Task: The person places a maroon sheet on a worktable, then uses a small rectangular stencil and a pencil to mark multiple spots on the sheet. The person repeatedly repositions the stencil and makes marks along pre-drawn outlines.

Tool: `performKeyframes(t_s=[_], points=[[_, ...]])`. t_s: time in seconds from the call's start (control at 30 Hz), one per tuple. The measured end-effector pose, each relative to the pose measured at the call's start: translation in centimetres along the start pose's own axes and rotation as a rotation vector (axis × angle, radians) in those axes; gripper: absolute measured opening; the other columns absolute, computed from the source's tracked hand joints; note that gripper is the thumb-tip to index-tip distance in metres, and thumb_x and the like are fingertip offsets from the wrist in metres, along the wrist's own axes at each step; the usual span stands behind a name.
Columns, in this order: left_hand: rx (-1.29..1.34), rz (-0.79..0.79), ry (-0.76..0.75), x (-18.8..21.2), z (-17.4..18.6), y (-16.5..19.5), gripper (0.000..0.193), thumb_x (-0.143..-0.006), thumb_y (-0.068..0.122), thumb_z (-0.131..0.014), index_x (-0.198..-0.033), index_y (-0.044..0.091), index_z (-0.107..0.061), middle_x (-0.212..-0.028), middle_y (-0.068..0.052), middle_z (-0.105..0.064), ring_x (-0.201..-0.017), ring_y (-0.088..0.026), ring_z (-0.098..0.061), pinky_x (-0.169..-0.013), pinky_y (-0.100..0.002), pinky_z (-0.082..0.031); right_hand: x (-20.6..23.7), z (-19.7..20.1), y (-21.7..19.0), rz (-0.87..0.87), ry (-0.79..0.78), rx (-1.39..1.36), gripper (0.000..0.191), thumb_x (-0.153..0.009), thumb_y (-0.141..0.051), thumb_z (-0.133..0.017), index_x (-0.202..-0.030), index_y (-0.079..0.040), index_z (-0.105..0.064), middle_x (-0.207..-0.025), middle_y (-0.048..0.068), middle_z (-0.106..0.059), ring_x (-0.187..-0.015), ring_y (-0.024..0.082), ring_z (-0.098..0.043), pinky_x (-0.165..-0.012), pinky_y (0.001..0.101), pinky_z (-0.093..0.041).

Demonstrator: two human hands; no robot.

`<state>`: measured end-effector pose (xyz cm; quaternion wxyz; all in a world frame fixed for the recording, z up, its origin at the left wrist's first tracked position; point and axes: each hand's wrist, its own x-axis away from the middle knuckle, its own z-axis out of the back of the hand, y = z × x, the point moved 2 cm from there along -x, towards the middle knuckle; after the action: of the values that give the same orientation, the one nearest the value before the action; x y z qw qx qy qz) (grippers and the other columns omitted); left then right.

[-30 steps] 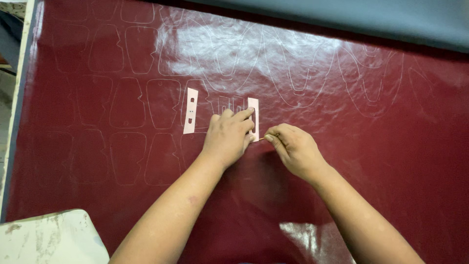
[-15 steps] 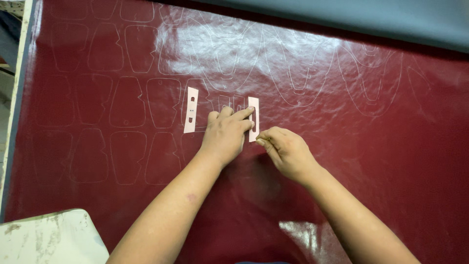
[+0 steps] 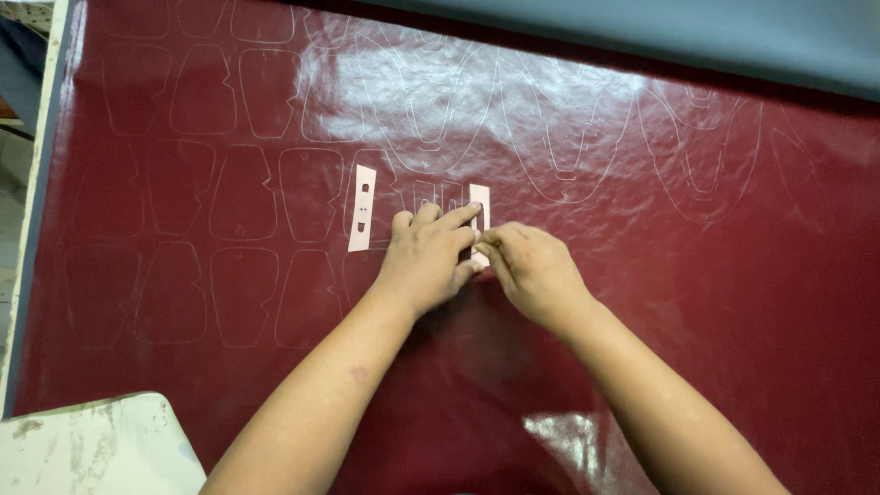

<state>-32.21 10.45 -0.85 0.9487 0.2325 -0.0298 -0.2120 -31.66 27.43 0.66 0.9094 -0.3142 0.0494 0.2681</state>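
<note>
A dark red leather sheet (image 3: 229, 385), scored with pale outlines, carries everything; near its middle lies a narrow pale template strip (image 3: 480, 198); the left hand (image 3: 426, 258) lies flat, fingers spread, pinning that strip; the right hand (image 3: 532, 270) meets it just right of the strip, fingertips pinched together, on what I cannot tell; a second pale strip (image 3: 362, 208) lies apart to the left
</note>
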Motion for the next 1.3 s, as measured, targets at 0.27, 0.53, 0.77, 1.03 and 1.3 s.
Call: performKeyframes(t_s=[0.27, 0.53, 0.77, 1.03, 1.3], points=[[0.129, 0.105, 0.033, -0.3, -0.8, -0.7, 0.07, -0.075, 0.028, -0.084, -0.138, 0.02, -0.053, -0.131, 0.001, -0.064, -0.116, -0.026, -0.055, -0.096, -0.046, -0.037, -1.6, 0.1, 1.6, -0.028, 0.095, -0.028, 0.013, -0.098, -0.014, -0.07, -0.104, -0.003, -0.069, -0.093, 0.013, -0.07, -0.084, 0.032, -0.069, -0.073, 0.0407, -0.055], [0.177, 0.145, 0.01, -0.6, -1.1, -1.2, 0.079, -0.073, 0.031, -0.087, -0.139, 0.022, -0.045, -0.122, -0.001, -0.066, -0.115, -0.026, -0.055, -0.097, -0.046, -0.035, -1.8, 0.5, 3.5, -0.156, 0.149, -0.149, 0.014, -0.101, -0.015, -0.069, -0.106, -0.002, -0.069, -0.093, 0.013, -0.072, -0.081, 0.025, -0.072, -0.073, 0.0352, -0.056], [0.167, 0.16, -0.005, -0.6, -1.2, -1.1, 0.08, -0.074, 0.032, -0.087, -0.141, 0.022, -0.044, -0.122, -0.003, -0.065, -0.117, -0.026, -0.053, -0.097, -0.046, -0.035, -0.8, 0.2, 2.9, -0.137, 0.08, -0.166, 0.013, -0.1, -0.015, -0.069, -0.105, -0.003, -0.07, -0.093, 0.012, -0.071, -0.08, 0.025, -0.071, -0.071, 0.0347, -0.056], [0.173, 0.156, 0.014, -0.7, -1.1, -0.9, 0.081, -0.072, 0.03, -0.087, -0.14, 0.019, -0.045, -0.125, -0.002, -0.067, -0.119, -0.027, -0.052, -0.098, -0.047, -0.034, -0.3, 1.2, 1.2, -0.021, -0.023, -0.002, 0.011, -0.095, -0.015, -0.069, -0.098, -0.004, -0.068, -0.091, 0.012, -0.07, -0.083, 0.032, -0.069, -0.072, 0.0408, -0.055], [0.136, 0.159, 0.009, -0.6, -1.3, -0.9, 0.082, -0.073, 0.03, -0.087, -0.142, 0.018, -0.044, -0.125, -0.004, -0.066, -0.119, -0.028, -0.053, -0.098, -0.047, -0.035, -3.2, 1.0, 1.5, 0.09, 0.037, 0.166, 0.009, -0.096, -0.013, -0.069, -0.095, -0.004, -0.066, -0.09, 0.013, -0.068, -0.083, 0.036, -0.066, -0.073, 0.0463, -0.053]])
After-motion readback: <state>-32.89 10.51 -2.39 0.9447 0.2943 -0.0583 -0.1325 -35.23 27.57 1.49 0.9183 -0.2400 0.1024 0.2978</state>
